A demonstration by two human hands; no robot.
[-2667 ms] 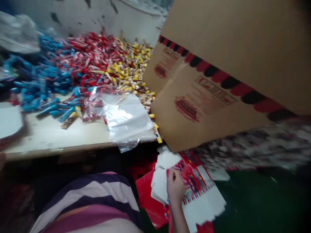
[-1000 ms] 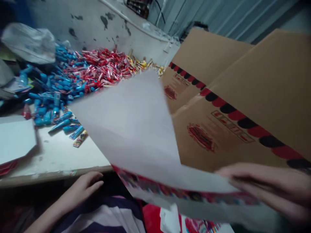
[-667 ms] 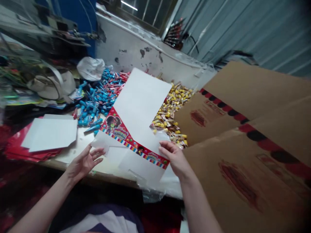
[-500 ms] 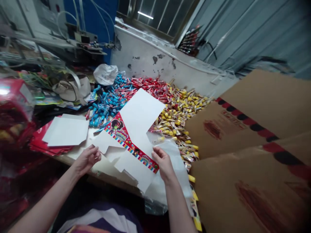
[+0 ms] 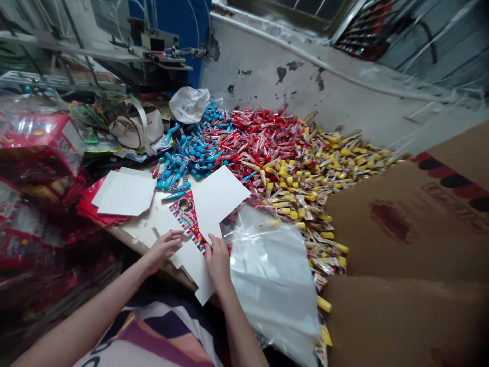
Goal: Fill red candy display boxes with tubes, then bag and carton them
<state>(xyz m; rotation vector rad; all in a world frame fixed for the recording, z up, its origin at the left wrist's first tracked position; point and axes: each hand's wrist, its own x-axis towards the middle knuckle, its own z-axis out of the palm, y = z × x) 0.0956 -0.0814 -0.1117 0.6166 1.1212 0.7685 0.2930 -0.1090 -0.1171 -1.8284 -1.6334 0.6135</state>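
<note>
**Die-cut card blank [image 5: 218, 205] flat on counter [image 5: 134, 232], both hands at it**

Blank lies at the counter's front edge, white side mostly up, printed red strip running across it, one corner jutting past the edge. Looks light and thin: likely stiff across the flat panels, floppy at the narrow cut sections, easy to crease. Best grip is probably a wide panel edge, not the strip or the corner tabs.

Left hand [image 5: 164, 250]: half open, fingers loosely spread, at the blank's left side; no clear grip.

Right hand [image 5: 217, 262]: fingers bunched down on the blank by the strip; thumb hidden, so pinch or press cannot be told.

Clear plastic bag [image 5: 271, 290] lies just right of the right hand. Stack of card blanks [image 5: 124, 191] sits left, near the candy pile [image 5: 275, 153].
</note>
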